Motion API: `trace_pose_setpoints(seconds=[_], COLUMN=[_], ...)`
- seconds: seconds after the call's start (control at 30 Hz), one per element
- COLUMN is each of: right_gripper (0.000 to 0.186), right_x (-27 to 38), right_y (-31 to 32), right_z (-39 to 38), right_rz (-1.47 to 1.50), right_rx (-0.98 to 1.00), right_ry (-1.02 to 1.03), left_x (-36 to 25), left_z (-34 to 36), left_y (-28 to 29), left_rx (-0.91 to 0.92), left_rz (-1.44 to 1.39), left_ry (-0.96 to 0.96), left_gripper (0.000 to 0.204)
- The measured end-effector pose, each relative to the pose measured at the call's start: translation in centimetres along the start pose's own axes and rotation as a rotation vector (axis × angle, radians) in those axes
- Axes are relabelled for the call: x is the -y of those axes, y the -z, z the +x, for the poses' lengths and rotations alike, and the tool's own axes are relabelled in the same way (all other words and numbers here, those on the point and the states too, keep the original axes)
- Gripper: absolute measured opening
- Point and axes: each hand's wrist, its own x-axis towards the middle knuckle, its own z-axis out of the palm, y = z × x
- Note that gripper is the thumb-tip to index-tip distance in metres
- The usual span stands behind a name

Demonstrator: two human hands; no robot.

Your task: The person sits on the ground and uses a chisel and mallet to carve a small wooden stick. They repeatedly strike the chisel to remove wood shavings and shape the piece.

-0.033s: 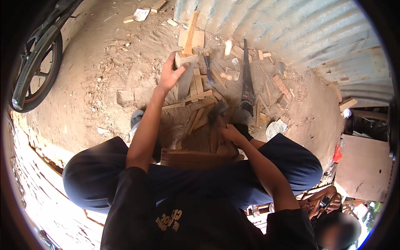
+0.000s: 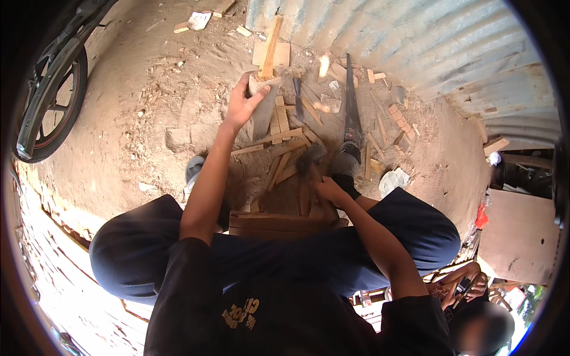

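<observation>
My left hand point(image 2: 242, 105) grips the top of a weathered grey wooden block point(image 2: 262, 115), thumb on one side and fingers on the other. At the block's far end a pale wood strip point(image 2: 272, 50) sticks out away from me. Nearer to my knees, my right hand point(image 2: 328, 191) is closed round a hammer point(image 2: 312, 156) with a dark head; the head is blurred, and part of the handle is hidden. Just right of the block lies a dark, narrow chisel-like tool point(image 2: 298, 95). Farther right is a handsaw point(image 2: 351, 98), its handle by my right foot.
Several wood offcuts point(image 2: 279, 121) are scattered on the dirt floor between my feet. A plank point(image 2: 261, 222) lies before my lap. Corrugated metal point(image 2: 404, 41) bounds the far right; a motorbike wheel point(image 2: 68, 101) stands left. At the lower right, a person's hand point(image 2: 475, 288) holds a dark device.
</observation>
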Motion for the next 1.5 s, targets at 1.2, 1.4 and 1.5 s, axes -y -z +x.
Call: trace_pose_setpoints(seconds=[1.2,1.4,1.5], right_gripper=[0.064,0.066,0.066], right_x=[5.3,5.5,5.6], right_y=[1.5,1.7,1.6], right_z=[-2.8,-2.7,-2.6], right_rz=[-0.475,-0.478,-0.517], right_rx=[0.092,0.117,0.109], right_ry=[-0.071,-0.063,-0.077], left_x=[-0.3,0.1,-0.1], left_z=[-1.0,-0.9,-0.9], left_y=[-2.1,-1.9,-1.9], left_rx=[-0.078,-0.062,-0.053], left_rz=[0.222,0.063,0.105], left_ry=[-0.284,-0.296,-0.271], left_gripper=[0.031,0.026,0.025])
